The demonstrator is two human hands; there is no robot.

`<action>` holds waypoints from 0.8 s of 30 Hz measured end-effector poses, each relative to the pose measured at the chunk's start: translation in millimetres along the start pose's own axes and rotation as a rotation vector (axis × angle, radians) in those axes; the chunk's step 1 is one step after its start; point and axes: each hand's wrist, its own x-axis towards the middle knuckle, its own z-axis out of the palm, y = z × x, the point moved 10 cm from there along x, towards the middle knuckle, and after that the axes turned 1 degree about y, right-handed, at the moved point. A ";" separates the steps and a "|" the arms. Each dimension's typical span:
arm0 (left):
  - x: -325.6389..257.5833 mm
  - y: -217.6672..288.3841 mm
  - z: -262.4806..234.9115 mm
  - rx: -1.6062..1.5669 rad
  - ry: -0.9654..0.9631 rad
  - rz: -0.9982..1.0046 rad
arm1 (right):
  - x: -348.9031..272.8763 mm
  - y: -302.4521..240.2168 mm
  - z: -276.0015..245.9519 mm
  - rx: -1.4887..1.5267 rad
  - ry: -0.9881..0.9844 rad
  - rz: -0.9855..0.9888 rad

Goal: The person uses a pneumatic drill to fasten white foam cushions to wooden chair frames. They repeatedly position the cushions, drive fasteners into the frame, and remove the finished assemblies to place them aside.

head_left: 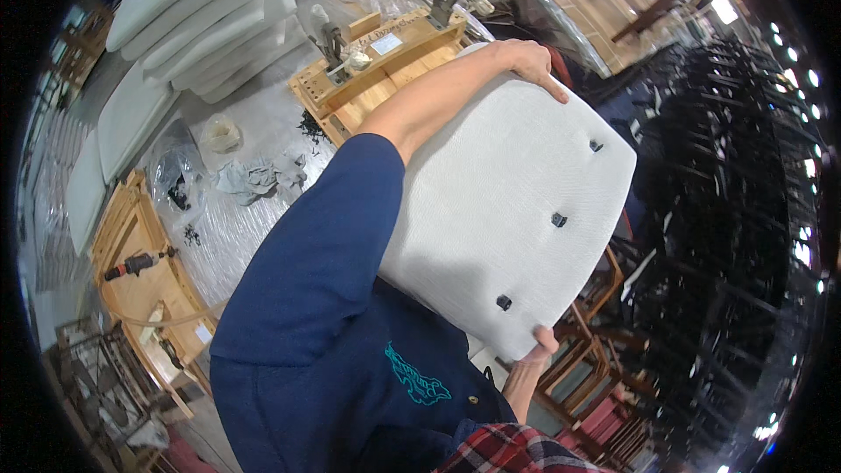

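Note:
A light grey upholstered chair pad (491, 184) is held up tilted before me. Three small black clips (559, 220) are set in a row along its right side. My left arm reaches across the pad's far end, where my left hand (530, 66) is closed over the edge, thumb lying on the fabric. At the near right corner my right hand (539, 346) grips the edge, its thumb on the face and its fingers hidden behind.
Beyond my left arm stands a wooden jig (385, 61) with clamps. Grey pads (193, 26) are stacked at the far left. A power drill (140, 264) lies on a wooden form. Grey cloth (254, 180) rests on the plastic-covered table. Wooden chair frames (578, 368) stand at the lower right.

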 end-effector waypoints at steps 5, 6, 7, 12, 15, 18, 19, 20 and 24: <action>37.1 -69.4 9.9 -0.038 0.365 -0.052 | 130.5 20.9 -16.0 -0.370 -0.007 0.200; 24.5 -78.1 20.8 -0.095 0.425 -0.082 | 153.6 31.8 11.9 -0.252 -0.045 0.288; 4.2 -82.2 30.1 -0.141 0.485 -0.116 | 171.1 39.6 53.1 -0.189 -0.179 0.415; -181.9 -33.4 63.1 -0.363 0.867 -0.416 | 240.1 77.4 70.8 -0.206 -0.301 0.356; -356.4 -51.7 170.9 -0.553 1.340 -1.036 | 212.9 99.5 99.7 0.001 -0.357 0.709; -364.1 -26.9 268.4 -1.197 1.336 -1.346 | 189.8 109.4 135.3 -0.021 -0.512 1.013; -342.5 -15.0 290.1 -1.464 1.246 -1.392 | 189.7 124.4 128.6 -0.230 -0.548 1.107; -313.1 -10.6 296.1 -1.593 1.183 -1.163 | 190.5 142.6 132.0 -0.353 -0.718 1.128; -281.0 -29.0 338.9 -1.870 1.398 -0.993 | 200.0 158.4 151.3 -0.696 -1.138 1.049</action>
